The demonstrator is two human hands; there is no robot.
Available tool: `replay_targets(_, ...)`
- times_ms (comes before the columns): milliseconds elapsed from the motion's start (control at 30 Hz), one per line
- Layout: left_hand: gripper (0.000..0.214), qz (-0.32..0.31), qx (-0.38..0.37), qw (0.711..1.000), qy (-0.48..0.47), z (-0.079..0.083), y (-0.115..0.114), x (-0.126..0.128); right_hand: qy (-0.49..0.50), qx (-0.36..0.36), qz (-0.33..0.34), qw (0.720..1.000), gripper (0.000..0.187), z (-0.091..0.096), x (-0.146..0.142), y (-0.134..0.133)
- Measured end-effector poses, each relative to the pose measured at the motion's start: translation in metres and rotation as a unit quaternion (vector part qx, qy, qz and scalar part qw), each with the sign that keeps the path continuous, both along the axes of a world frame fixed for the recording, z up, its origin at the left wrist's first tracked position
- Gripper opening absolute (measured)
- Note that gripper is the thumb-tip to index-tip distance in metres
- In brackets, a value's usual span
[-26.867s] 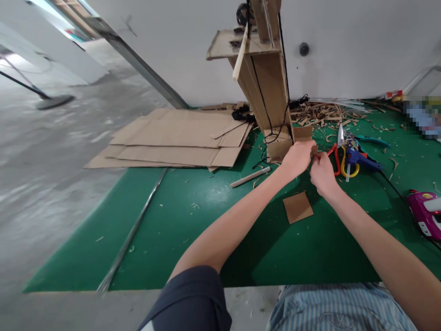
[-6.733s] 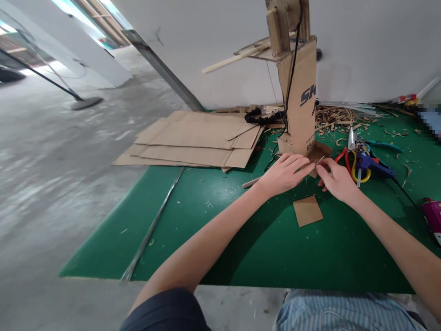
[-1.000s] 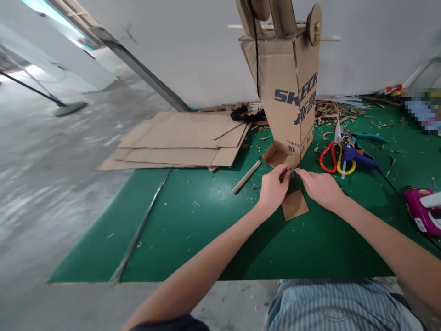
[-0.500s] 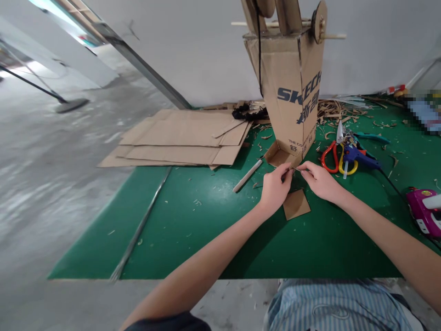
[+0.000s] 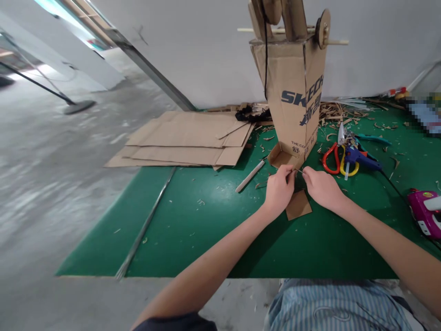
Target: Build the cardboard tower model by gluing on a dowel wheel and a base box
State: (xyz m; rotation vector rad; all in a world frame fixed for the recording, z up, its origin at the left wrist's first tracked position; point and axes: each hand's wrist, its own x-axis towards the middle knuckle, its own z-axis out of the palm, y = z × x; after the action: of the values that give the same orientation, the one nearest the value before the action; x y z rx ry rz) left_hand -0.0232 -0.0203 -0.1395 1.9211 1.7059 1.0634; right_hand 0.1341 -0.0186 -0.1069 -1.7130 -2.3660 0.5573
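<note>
My left hand pinches the near edge of the tray, at the tower's six o'clock foot. My right hand nips a thin stick. From the tray, a card lies at five o'clock.

The cardboard tower runs off the top! Left hand covers part of the square; that thin sliver is too small to identify.

Sheets left of tower, glue gun right
</note>
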Motion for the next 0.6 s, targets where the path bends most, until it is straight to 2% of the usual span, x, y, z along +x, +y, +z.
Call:
replay_targets(133, 0.011, -0.016, 0.007, 1.0, 0.004, -0.001, 0.0, 0.0, 0.189, -0.094, -0.023, 0.977, 0.022, 0.002, -0.002, 0.016)
replay_targets(233, 0.013, -0.026, 0.004, 1.0, -0.006, -0.001, -0.001, 0.0, 0.22, -0.127, -0.026, 0.967, 0.024, 0.003, -0.005, 0.025)
replay_targets(367, 0.015, -0.039, -0.001, 0.998, -0.042, -0.002, -0.001, 0.001, 0.227, -0.135, -0.011, 0.965, 0.025, 0.004, -0.008, 0.029)
replay_targets(467, 0.015, -0.029, 0.006, 0.998, -0.052, -0.001, -0.001, 0.002, 0.197, -0.105, 0.009, 0.975, 0.024, 0.006, -0.005, 0.026)
replay_targets(600, 0.04, -0.043, 0.016, 0.997, -0.059, 0.004, -0.003, 0.002, 0.001, -0.008, 0.052, 0.999, 0.031, 0.011, -0.002, 0.014)
